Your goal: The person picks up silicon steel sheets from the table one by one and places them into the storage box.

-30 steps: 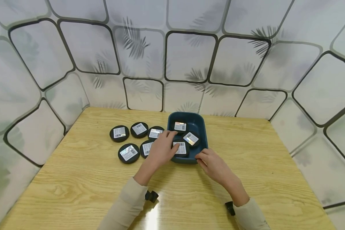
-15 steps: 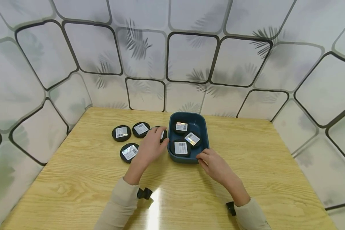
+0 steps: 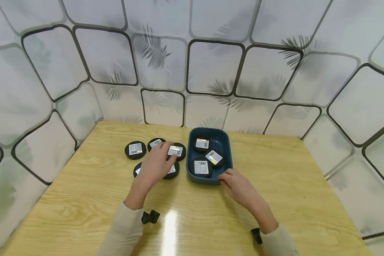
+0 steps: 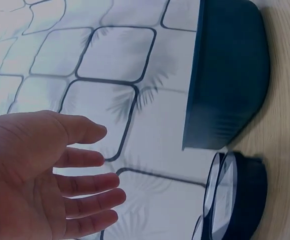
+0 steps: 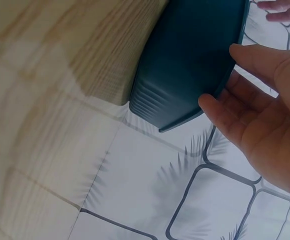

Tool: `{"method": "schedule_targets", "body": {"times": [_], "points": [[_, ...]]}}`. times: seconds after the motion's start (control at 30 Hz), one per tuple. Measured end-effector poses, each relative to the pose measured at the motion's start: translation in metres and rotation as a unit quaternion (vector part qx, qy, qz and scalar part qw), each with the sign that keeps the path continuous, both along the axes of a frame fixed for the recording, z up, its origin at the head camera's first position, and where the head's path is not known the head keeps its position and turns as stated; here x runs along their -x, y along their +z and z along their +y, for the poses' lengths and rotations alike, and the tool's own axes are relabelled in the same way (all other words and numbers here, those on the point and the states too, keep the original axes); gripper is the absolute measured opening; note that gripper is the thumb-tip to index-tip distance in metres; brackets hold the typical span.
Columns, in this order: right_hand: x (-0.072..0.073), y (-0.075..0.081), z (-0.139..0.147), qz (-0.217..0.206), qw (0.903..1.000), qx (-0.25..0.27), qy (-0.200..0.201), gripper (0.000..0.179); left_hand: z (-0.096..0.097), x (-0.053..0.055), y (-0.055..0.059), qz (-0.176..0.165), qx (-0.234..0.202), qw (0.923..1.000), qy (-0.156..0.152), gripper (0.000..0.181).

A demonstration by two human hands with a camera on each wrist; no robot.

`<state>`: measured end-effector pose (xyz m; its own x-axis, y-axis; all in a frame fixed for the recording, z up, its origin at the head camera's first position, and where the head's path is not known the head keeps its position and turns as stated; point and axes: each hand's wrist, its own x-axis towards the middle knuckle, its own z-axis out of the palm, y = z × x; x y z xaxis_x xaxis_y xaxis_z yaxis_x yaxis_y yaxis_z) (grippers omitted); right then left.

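On wood-grain tabletop (image 3: 275, 163), blue bin (image 3: 220, 142), black discs (image 3: 135, 150), leaf-patterned walls (image 3: 215, 67) behind

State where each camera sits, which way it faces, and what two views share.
Head: on the head, facing forward and down at the table, black discs and blue bin; left hand, right hand and sleeves show.
Left wrist: on that wrist, facing the blue bin's outer side, black discs and backdrop; only the left hand shows.
Right wrist: on that wrist, facing the blue bin's outer side; right hand and part of the left hand show.
Both wrist views share blue bin and backdrop.
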<state>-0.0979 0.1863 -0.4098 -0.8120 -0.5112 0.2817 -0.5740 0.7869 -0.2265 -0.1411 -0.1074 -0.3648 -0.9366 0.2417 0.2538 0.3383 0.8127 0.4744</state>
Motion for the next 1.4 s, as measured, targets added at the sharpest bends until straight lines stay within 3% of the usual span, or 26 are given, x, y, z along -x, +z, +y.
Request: {"method": "schedule_targets", "body": {"times": [0.33,0.63,0.87,1.2,1.4], "points": [[-0.001,0.000,0.000,0.001,1.0000,-0.004,-0.008,0.011,-0.039,-0.005,0.000,0.022,-0.003,0.9987,0.046,0.040],[-0.002,-0.001,0.002,0.012,0.9999,0.004,-0.003,0.012,-0.056,-0.002,0.001,-0.035,0.045,0.9977,0.037,0.043],[0.000,-0.002,0.002,0.013,0.9999,0.005,0.004,0.012,-0.065,0.000,-0.002,-0.071,0.057,0.9946,0.051,0.048],[0.000,-0.002,0.001,0.012,0.9999,0.010,0.006,0.011,-0.064,0.001,-0.004,-0.122,0.095,0.9874,0.036,0.053],[-0.001,-0.001,0.001,0.011,0.9999,0.007,0.003,0.011,-0.062,0.001,-0.007,-0.136,0.110,0.9841,0.031,0.055]]}}
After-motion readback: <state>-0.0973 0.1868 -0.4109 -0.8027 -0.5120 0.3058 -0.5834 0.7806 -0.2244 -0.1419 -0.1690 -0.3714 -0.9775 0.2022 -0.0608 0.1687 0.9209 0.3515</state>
